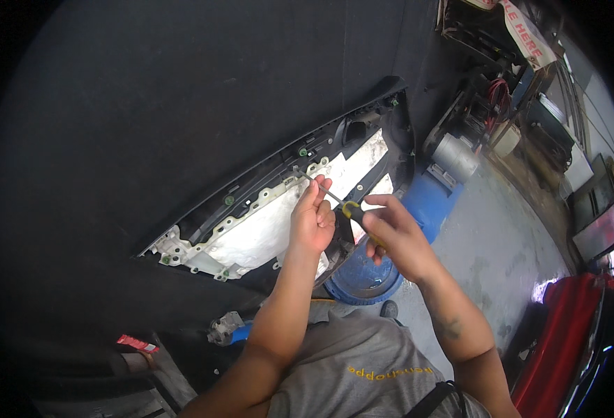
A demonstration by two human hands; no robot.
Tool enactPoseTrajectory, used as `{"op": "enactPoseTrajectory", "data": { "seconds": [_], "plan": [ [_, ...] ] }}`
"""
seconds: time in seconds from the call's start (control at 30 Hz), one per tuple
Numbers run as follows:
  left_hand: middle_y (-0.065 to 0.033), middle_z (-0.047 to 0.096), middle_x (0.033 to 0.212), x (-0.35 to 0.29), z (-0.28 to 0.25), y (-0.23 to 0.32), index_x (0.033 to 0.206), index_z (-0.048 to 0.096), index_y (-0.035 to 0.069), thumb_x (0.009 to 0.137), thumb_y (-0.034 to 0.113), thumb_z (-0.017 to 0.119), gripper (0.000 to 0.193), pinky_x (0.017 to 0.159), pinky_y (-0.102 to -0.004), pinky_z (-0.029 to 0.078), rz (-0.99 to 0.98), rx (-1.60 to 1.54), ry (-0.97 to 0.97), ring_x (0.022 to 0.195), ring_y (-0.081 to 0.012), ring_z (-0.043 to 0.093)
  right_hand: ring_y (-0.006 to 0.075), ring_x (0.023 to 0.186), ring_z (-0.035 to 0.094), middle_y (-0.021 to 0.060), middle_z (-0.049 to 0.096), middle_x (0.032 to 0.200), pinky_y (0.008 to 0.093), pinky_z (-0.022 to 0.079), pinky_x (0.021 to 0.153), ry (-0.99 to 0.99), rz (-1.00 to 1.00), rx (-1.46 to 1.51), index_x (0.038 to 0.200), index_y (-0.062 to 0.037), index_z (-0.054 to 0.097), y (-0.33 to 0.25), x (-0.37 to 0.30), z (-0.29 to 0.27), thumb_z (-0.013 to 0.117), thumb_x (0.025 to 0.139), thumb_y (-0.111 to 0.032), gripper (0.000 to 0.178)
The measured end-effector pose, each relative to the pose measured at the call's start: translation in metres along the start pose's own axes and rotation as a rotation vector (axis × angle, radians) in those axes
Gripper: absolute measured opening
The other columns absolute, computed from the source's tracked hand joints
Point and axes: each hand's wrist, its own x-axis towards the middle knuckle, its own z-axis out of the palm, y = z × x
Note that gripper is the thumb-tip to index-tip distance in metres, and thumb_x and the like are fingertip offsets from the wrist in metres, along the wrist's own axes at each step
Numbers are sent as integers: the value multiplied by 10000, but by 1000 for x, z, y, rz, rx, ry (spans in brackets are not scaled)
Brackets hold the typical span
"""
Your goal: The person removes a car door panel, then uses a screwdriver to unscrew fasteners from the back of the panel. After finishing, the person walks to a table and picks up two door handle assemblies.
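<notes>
Holding the screwdriver [354,212] aslant over the dark car panel [269,180] here, tip close to the pale holed edge [258,199], touching or not being hard to tell. Gripped by the handle in the right hand [399,237], fingers only partly wrapped; pinched along the shaft in the left hand [312,219], near the tip. Could skid off that edge if pushed at this slant, and jab the guiding fingertips. Could twist loose, too, with so light a grip. Prying hard? Might crack the edge or gouge the white sheet [248,238]. Worth watching for sliding toward the blue drum [367,277], with both hands on the tool.
</notes>
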Motion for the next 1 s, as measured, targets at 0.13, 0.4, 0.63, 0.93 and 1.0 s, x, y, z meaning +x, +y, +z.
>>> {"op": "enactPoseTrajectory", "data": {
  "seconds": [0.13,0.4,0.63,0.93,1.0],
  "plan": [
    [10,662,983,8,5,0,1009,622,122,968,321,708,221,419,-208,258,17,21,67,450,-31,334,236,838,681,142,604,1120,316,561,663,249,-627,-684,1241,-37,587,14,-29,6,747,818,63,463],
    [-23,660,1041,-2,18,9,1089,617,94,992,319,674,252,430,-206,262,22,66,54,454,-31,328,264,571,640,120,602,578,367,480,562,333,-59,-678,977,0,688,12,-26,-1,602,1015,-383,394],
    [-21,665,1068,7,3,10,1115,625,103,1000,275,658,209,432,-195,282,-3,110,26,459,-25,340,248,652,655,134,687,846,345,530,618,311,-596,-641,1332,-26,550,29,-29,-1,734,924,-180,473],
    [-57,658,1067,4,9,13,1118,614,66,1002,267,654,236,428,-193,281,-10,95,66,452,-30,337,244,645,646,148,666,804,328,502,584,227,-153,-911,1161,11,623,33,-22,-19,590,1017,-347,387],
    [-79,653,1135,-8,10,19,1177,605,56,1017,238,626,243,431,-192,286,-37,-2,-34,454,-31,343,205,656,629,161,674,865,307,496,594,251,-144,-699,1144,37,623,30,-21,-15,481,1053,-495,558]
  ]
}}
